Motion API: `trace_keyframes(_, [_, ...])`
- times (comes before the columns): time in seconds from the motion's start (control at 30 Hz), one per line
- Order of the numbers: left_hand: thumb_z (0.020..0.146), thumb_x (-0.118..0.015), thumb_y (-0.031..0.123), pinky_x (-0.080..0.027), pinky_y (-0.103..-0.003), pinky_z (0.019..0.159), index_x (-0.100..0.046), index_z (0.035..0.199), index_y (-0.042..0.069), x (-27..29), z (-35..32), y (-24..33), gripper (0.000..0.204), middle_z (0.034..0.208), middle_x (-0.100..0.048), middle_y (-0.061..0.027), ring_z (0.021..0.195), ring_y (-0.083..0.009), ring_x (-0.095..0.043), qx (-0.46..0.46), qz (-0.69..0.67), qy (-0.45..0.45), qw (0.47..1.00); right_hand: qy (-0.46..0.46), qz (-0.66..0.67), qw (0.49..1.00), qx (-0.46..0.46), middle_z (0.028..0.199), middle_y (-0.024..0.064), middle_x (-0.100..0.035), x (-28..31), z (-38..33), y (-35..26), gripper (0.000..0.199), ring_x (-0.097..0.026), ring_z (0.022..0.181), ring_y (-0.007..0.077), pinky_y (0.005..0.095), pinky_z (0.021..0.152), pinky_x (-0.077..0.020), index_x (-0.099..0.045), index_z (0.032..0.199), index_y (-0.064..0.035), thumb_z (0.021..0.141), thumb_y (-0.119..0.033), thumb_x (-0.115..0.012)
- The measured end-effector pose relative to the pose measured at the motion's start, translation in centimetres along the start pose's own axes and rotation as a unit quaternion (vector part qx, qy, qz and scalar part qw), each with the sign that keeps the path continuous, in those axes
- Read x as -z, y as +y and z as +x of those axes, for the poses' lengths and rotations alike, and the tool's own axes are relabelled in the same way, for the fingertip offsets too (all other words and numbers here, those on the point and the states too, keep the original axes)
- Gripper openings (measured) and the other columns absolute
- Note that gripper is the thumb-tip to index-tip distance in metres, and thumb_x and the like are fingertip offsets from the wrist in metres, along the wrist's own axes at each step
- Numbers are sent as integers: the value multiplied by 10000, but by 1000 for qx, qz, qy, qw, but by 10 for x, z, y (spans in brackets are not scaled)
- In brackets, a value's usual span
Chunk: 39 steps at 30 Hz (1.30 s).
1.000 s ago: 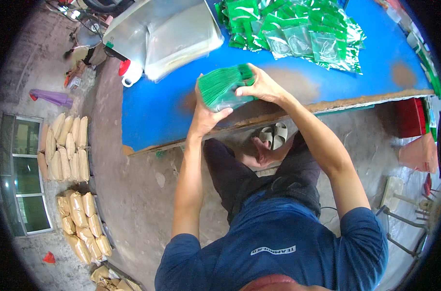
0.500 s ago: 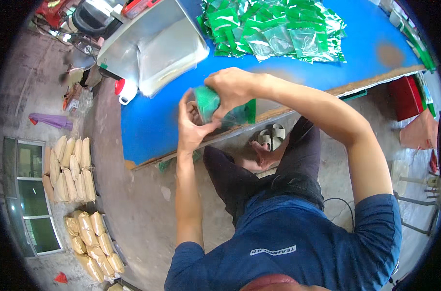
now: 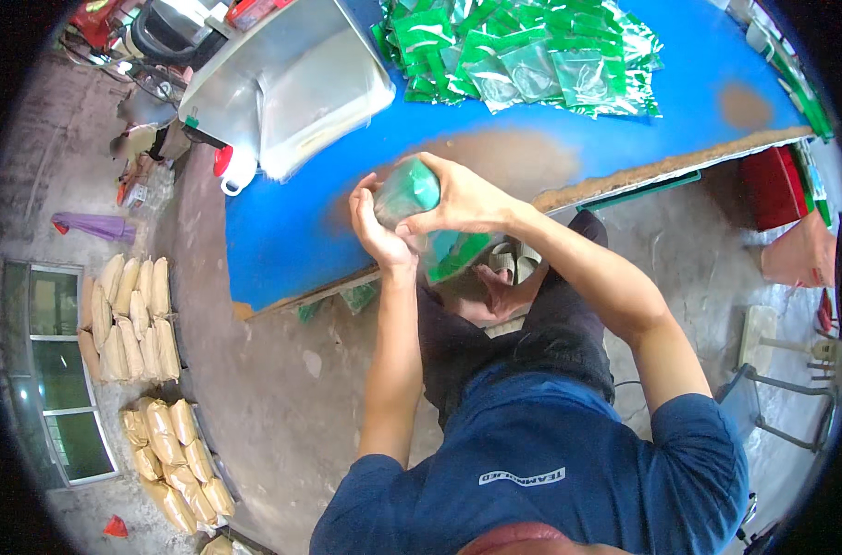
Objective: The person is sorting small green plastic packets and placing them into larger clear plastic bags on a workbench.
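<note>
Both forearms rise from the lower edge, bare below short sleeves. Left hand (image 3: 377,227) upright, palm turned inward, fingers cupped. Right hand (image 3: 458,199) reaches across from the right, fingers curled downward, meeting the left. Both hands closed in a grip.

— How many hands are on the green bag (image 3: 412,190)?

— Two: the left hand (image 3: 377,229) and the right hand (image 3: 463,199), on one bag.

— And on the blue bench (image 3: 291,231)?

— One metal tray (image 3: 287,79) and one heap of green bags (image 3: 523,51), too overlapped to count.

— On the floor?

— Two clusters of tan sacks (image 3: 130,319) (image 3: 176,462), one purple bundle (image 3: 95,226).
</note>
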<state>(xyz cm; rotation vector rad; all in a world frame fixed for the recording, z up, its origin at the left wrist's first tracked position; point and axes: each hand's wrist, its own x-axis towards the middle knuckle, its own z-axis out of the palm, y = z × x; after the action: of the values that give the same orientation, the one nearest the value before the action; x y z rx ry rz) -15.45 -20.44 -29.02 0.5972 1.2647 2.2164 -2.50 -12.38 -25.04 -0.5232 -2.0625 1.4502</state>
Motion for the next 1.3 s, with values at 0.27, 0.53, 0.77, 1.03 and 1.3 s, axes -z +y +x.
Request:
trace_keyframes(0.27, [1017, -465, 285, -443, -309, 896, -643, 1069, 39, -16, 12, -6, 308, 1014, -583, -47, 969, -152, -558, -26, 143, -47, 988, 23, 165, 985, 35, 1180, 123, -637, 9, -7, 18, 688, -625, 1058, 215, 363, 948, -499, -543, 1268, -3, 716, -312, -814])
trace_keyframes(0.53, [829, -787, 182, -522, -290, 678, -715, 870, 5, 30, 233, -18, 196, 798, -716, -73, 720, -137, -649, -226, 434, -53, 871, 266, 577, 754, -168, 1166, 112, -635, 87, -27, 94, 626, -634, 1047, 253, 416, 907, -525, -523, 1322, -63, 861, -466, -650])
trace_keyframes(0.77, [774, -836, 280, -505, -298, 644, -735, 845, 28, 100, 326, -18, 281, 749, -703, -67, 664, -116, -638, -62, 527, -146, 835, 192, 558, 783, -196, 1123, 72, -661, 68, -27, 90, 542, -658, 989, 199, 372, 879, -550, -558, 1265, -41, 838, -322, -737])
trace_keyframes(1.03, [843, -755, 257, -491, -317, 616, -730, 819, -5, 57, 292, 8, 264, 725, -721, -81, 636, -130, -640, -178, 543, -57, 819, 178, 570, 773, -214, 1103, 69, -663, 71, -28, 82, 546, -663, 962, 191, 369, 858, -558, -556, 1259, -40, 837, -336, -738])
trace_keyframes(1.3, [841, -740, 313, -490, -418, 615, -680, 735, -21, 11, 128, 11, 356, 689, -638, -179, 633, -354, -618, -251, 693, -222, 639, 191, 568, 782, -170, 1055, 97, -682, 74, -16, 87, 506, -688, 872, 206, 365, 787, -579, -566, 1243, -25, 888, -370, -674])
